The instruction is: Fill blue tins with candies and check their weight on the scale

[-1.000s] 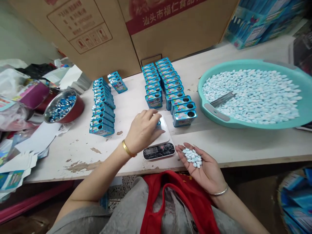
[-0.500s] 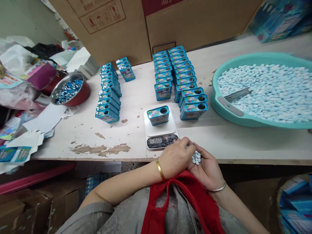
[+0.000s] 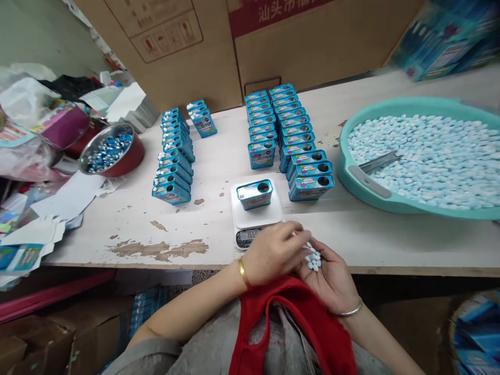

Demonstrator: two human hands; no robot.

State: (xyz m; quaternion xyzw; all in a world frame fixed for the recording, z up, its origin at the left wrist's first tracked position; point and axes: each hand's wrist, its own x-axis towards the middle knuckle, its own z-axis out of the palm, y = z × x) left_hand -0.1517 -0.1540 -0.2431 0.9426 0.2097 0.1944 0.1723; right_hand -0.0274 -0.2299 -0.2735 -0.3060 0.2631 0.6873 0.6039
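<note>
My right hand [image 3: 332, 284] is cupped palm up near the table's front edge, with a small heap of pale blue and white candies [image 3: 313, 261] in it. Over that heap my left hand [image 3: 275, 251] bends its fingers together; its fingertips are partly hidden, and what they pinch is unclear. Just beyond is a white digital kitchen scale [image 3: 278, 211], its display partly covered by my left hand. On its plate stands a blue candy tin [image 3: 255, 200] with a round dark opening in the top. Neither hand touches that tin.
Rows of tins with dark openings [image 3: 312, 188] stand behind the scale. Tins topped with white candies [image 3: 172, 192] line the left. A turquoise basin [image 3: 371, 200] of candies holds a metal scoop [image 3: 380, 161]. A red bowl [image 3: 127, 159] contains shiny blue pieces. Cardboard boxes [image 3: 175, 78] back the table.
The view has tilted up slightly, so the table sits lower in the picture. My left hand has shifted a little toward the scale and covers more of it. My right hand still cups the candies.
</note>
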